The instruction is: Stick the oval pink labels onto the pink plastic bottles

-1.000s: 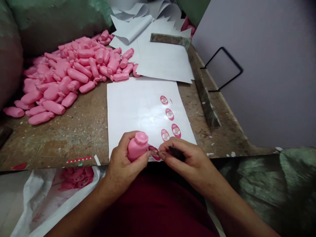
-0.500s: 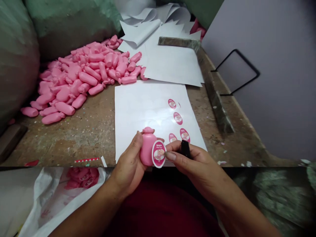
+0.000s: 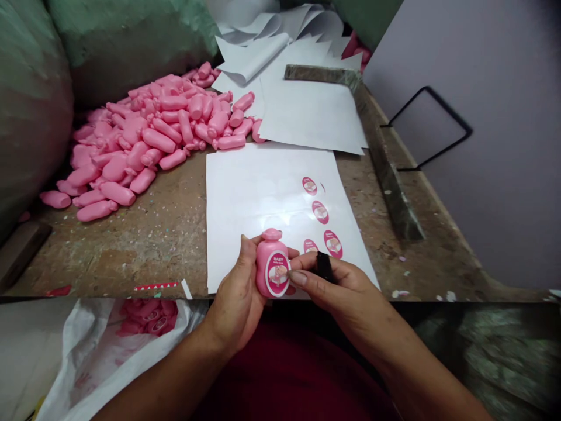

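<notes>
My left hand (image 3: 239, 292) is closed around a small pink bottle (image 3: 265, 251), held upright with its neck up. On the bottle's front is an oval sticker (image 3: 277, 273) with a white border and the word BABY. My right hand (image 3: 333, 280) pinches the sticker's right edge between thumb and index finger. A black band (image 3: 325, 267) is wrapped round one of its fingers. Beneath the hands lies a white sticker sheet (image 3: 245, 187), with several oval stickers left on its right side; the lower ones are partly hidden behind my right hand.
A large heap of pink bottles (image 3: 158, 137) covers the table's (image 3: 175, 245) left. Further white sheets (image 3: 311, 117) lie behind, under a taped bar (image 3: 319, 73). A black wire handle (image 3: 447, 111) juts out at right. Below the edge, a white sack (image 3: 79, 345) holds labelled bottles.
The sticker has moved left from beside the bottle and now lies against its front. The bottle has shifted slightly right in my left hand; the view has shifted slightly.
</notes>
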A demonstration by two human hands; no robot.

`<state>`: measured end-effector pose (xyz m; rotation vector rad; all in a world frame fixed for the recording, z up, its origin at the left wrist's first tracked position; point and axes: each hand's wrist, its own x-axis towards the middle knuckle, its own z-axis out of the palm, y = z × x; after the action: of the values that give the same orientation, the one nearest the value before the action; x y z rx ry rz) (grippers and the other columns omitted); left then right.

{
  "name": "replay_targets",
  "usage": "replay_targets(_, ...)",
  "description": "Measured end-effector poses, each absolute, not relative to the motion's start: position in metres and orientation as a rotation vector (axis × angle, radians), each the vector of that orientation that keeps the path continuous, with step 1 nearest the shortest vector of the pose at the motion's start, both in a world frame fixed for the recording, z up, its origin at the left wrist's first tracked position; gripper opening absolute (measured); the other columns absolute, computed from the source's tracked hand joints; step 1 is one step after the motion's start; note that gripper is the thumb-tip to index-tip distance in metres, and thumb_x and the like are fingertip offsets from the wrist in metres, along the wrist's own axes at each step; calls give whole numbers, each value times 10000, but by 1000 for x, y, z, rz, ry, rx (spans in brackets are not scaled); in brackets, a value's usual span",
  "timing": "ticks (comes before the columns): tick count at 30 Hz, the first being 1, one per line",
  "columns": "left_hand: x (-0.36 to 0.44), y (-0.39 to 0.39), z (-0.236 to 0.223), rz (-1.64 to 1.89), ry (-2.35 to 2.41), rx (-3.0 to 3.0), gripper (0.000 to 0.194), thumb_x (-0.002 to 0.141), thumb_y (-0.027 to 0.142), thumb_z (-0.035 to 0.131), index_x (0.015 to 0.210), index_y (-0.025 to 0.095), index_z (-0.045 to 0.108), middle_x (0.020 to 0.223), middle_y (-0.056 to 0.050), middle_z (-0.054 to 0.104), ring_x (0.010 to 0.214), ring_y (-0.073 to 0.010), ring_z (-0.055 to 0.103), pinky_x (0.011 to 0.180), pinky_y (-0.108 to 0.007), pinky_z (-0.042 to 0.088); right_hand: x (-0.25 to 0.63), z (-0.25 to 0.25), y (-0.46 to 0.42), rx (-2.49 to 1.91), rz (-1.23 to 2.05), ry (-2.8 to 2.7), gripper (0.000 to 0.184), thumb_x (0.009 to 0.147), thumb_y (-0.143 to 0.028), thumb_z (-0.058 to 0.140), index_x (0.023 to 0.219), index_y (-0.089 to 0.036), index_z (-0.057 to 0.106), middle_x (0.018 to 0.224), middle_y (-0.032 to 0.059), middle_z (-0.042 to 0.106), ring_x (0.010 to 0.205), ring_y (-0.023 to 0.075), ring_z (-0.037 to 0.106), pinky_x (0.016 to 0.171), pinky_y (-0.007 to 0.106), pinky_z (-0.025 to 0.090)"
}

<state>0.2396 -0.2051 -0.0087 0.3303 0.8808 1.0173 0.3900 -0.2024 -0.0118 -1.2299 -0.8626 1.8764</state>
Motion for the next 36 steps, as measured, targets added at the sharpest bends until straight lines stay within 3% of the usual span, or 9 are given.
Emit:
replay_targets(9, 240, -205, -10, 1023, 883, 324, 537, 903, 669, 502, 1173, 209, 567, 1083, -97, 691, 1065, -242, 655, 937, -390, 500, 388, -11, -202, -1224, 1893, -864, 267, 724, -459, 832, 776, -224, 716, 771, -1, 674, 713, 160, 596, 694, 286, 501)
replay_targets(19, 241, -206, -11, 1035, 868, 297, 461, 942, 584, 507, 1168, 187, 567, 1068, -102, 694, 1046, -251, 667, 987, -424, 471, 390, -14, -203, -1186, 1925, -832, 224, 736, -408, 845, 781, -217, 736, 807, -20, 691, 784, 128, 585, 762, 234, 470)
replay_targets(27, 240, -207, -15, 1051, 840, 310, 470, 915, 581, 567, 1168, 186, 579, 1048, -90, 690, 1069, -244, 648, 996, -405, 455, 389, -14, -201, -1193, 1920, -815, 243, 728, -404, 854, 786, -200, 735, 773, -23, 691, 736, 111, 575, 729, 226, 463)
replay_targets(36, 238, -209, -17, 1036, 845, 428, 407, 953, 547, 523, 1182, 218, 589, 1048, -51, 666, 1023, -188, 627, 966, -342, 448, 390, -13, -203, -1177, 1912, -799, 256, 697, -397, 870, 765, -192, 732, 757, -26, 686, 714, 105, 565, 705, 220, 461)
